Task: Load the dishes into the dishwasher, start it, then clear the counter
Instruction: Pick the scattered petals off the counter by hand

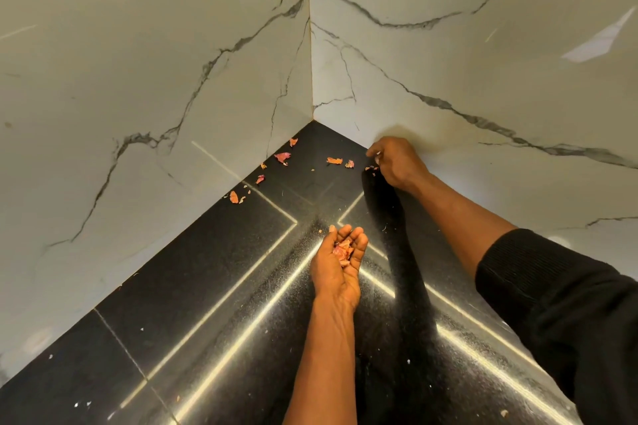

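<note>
Left grip (pixel 340 262) loosely cups gathered peel (pixel 342 250), and right grip (pixel 393 162) curls among loose scraps (pixel 282 157) in the desk (pixel 207 286) corner, hold unconfirmed; tilting the cupped palm would likely respill fragments.

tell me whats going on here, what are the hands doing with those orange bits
A person is clearing a black counter in a corner. The left hand is cupped palm up, holding gathered scraps. The right hand reaches to a scrap by the wall, fingers curled down at it; whether it is pinched is unclear. Several loose scraps lie near the corner.
</note>
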